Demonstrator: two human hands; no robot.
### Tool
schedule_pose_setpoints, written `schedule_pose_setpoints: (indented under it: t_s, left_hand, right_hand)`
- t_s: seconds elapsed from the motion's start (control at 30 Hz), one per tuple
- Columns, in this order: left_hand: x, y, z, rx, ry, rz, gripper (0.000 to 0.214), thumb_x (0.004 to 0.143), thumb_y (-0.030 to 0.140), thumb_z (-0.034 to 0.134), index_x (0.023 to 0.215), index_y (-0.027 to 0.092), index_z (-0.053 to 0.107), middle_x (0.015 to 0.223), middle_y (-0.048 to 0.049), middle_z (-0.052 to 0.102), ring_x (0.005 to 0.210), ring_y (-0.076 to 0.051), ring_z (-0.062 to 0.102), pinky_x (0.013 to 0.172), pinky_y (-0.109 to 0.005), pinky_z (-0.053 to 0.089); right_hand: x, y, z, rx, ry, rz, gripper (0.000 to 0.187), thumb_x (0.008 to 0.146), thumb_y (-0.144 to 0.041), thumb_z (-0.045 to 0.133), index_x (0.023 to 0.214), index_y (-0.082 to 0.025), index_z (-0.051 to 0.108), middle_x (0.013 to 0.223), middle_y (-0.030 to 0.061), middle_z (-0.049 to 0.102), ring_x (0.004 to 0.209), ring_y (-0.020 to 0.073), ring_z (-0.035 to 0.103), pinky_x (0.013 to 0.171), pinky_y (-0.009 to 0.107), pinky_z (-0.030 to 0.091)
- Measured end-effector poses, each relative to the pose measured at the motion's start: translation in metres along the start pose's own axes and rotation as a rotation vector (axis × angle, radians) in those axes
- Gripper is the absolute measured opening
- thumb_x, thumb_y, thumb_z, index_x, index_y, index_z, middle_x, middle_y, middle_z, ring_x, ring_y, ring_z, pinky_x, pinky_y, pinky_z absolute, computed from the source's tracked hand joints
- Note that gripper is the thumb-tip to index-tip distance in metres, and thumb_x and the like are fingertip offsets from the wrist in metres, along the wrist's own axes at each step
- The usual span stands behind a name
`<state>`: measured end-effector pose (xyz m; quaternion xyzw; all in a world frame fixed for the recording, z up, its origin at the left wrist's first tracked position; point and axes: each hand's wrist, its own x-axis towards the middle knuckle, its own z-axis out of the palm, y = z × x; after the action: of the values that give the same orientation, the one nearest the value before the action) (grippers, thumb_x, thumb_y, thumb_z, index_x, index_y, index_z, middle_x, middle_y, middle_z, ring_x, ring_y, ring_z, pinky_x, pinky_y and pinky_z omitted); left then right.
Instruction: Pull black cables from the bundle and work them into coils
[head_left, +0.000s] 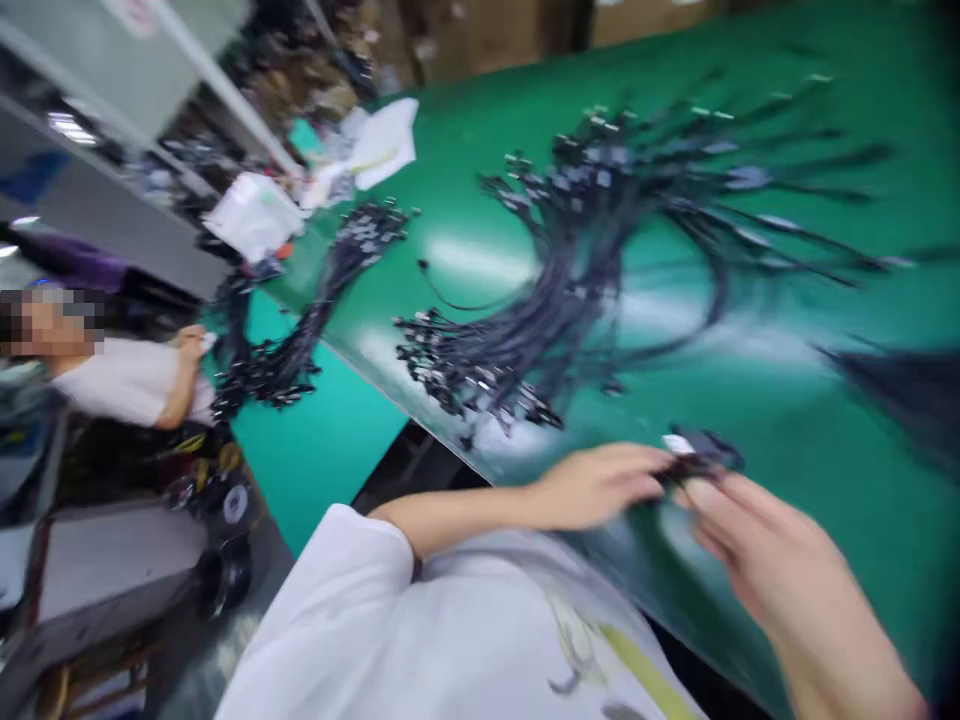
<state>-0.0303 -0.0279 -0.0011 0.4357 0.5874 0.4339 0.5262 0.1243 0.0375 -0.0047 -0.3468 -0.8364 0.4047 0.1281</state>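
My left hand (600, 482) and my right hand (765, 545) meet over the near edge of the green table (787, 400). Together they pinch a small dark cable connector (701, 452) with a pale tip. The picture is smeared by motion, so finger detail is soft. Just beyond my hands lies a large heap of black cables with metal plugs (570, 270), fanned out across the table.
A second bundle of black cables (315, 300) lies at the left on a lighter green table (322, 440). White bags and paper (259, 215) sit at the far left corner. A seated person in a white shirt (127, 380) works at the left.
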Motion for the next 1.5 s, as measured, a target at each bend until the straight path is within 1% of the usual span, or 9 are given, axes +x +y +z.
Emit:
schedule_pose_setpoints:
  t_s: [0.13, 0.3, 0.5, 0.6, 0.77, 1.0, 1.17, 1.33, 1.5]
  left_hand:
    - [-0.011, 0.001, 0.008, -0.256, 0.074, -0.046, 0.036, 0.089, 0.041, 0.058, 0.113, 0.017, 0.068, 0.116, -0.0117, 0.07, 0.114, -0.024, 0.061, 0.103, -0.04, 0.047]
    - [-0.011, -0.007, 0.025, -0.42, 0.062, -0.157, 0.05, 0.085, 0.046, 0.062, 0.127, 0.019, 0.059, 0.136, -0.0112, 0.059, 0.128, -0.026, 0.053, 0.104, -0.038, 0.046]
    - [-0.017, -0.005, 0.047, -0.178, -0.174, -0.042, 0.083, 0.081, 0.023, 0.061, 0.153, 0.031, 0.022, 0.16, -0.0016, 0.031, 0.149, -0.021, 0.023, 0.121, -0.034, 0.021]
    - [-0.013, -0.01, 0.046, -0.182, -0.292, -0.129, 0.085, 0.079, 0.027, 0.061, 0.154, 0.026, 0.021, 0.155, -0.0087, 0.04, 0.142, -0.025, 0.039, 0.118, -0.042, 0.029]
    - [-0.014, -0.027, 0.024, 0.134, -0.276, -0.11, 0.051, 0.084, 0.045, 0.06, 0.129, 0.019, 0.06, 0.137, -0.0131, 0.06, 0.128, -0.028, 0.055, 0.113, -0.043, 0.037]
    - [-0.014, -0.06, -0.013, 0.248, -0.138, -0.178, 0.055, 0.082, 0.053, 0.059, 0.12, 0.015, 0.063, 0.128, -0.0146, 0.065, 0.119, -0.028, 0.061, 0.109, -0.047, 0.041]
    - [-0.014, -0.063, -0.012, 0.303, -0.165, -0.149, 0.054, 0.083, 0.055, 0.057, 0.12, 0.016, 0.064, 0.125, -0.0124, 0.067, 0.119, -0.027, 0.061, 0.111, -0.047, 0.04]
    - [-0.017, -0.061, -0.013, 0.349, -0.193, -0.17, 0.055, 0.082, 0.057, 0.056, 0.119, 0.017, 0.064, 0.124, -0.0121, 0.067, 0.119, -0.027, 0.061, 0.111, -0.046, 0.04]
    - [-0.019, -0.061, -0.014, 0.365, -0.16, -0.193, 0.058, 0.081, 0.059, 0.055, 0.12, 0.016, 0.064, 0.125, -0.0134, 0.067, 0.12, -0.029, 0.061, 0.11, -0.047, 0.041]
  right_hand:
    - [0.0, -0.024, -0.003, 0.52, 0.056, 0.248, 0.04, 0.09, -0.055, 0.031, 0.074, -0.023, 0.049, 0.06, 0.0006, 0.045, 0.045, 0.0129, 0.032, 0.044, 0.03, 0.036]
    - [-0.016, -0.024, 0.001, -0.077, 0.346, 0.104, 0.034, 0.098, -0.04, 0.036, 0.096, -0.018, 0.062, 0.099, 0.0098, 0.061, 0.094, 0.0208, 0.057, 0.086, 0.033, 0.046]
    - [-0.039, -0.027, 0.013, -0.187, 0.333, 0.18, 0.033, 0.1, -0.029, 0.035, 0.123, -0.012, 0.052, 0.115, 0.0148, 0.059, 0.104, 0.024, 0.058, 0.088, 0.035, 0.048]
    - [-0.043, -0.002, 0.013, 0.031, 0.337, 0.227, 0.027, 0.099, -0.023, 0.035, 0.116, -0.016, 0.054, 0.104, 0.0098, 0.062, 0.092, 0.0184, 0.062, 0.08, 0.031, 0.05]
    - [-0.082, 0.086, -0.024, 0.575, 0.573, 0.564, 0.019, 0.097, -0.027, 0.031, 0.113, -0.021, 0.041, 0.08, -0.0016, 0.06, 0.053, 0.0088, 0.055, 0.051, 0.021, 0.047]
    - [-0.171, 0.161, -0.092, 0.322, 0.84, 0.898, 0.026, 0.096, -0.04, 0.041, 0.104, -0.017, 0.051, 0.101, 0.0102, 0.059, 0.083, 0.0175, 0.064, 0.073, 0.031, 0.053]
    - [-0.178, 0.161, -0.088, -0.42, 0.648, 0.862, 0.065, 0.086, -0.032, 0.062, 0.144, -0.013, 0.038, 0.126, 0.0178, 0.051, 0.11, 0.0299, 0.055, 0.091, 0.039, 0.047]
    - [-0.176, 0.162, -0.084, -0.523, 0.533, 0.908, 0.072, 0.095, -0.03, 0.046, 0.157, -0.023, 0.009, 0.119, 0.0131, 0.051, 0.091, 0.0234, 0.061, 0.077, 0.033, 0.048]
    - [-0.17, 0.161, -0.095, -0.638, 0.317, 0.909, 0.066, 0.099, -0.041, 0.036, 0.156, -0.031, 0.005, 0.115, 0.0107, 0.052, 0.091, 0.0237, 0.061, 0.075, 0.03, 0.045]
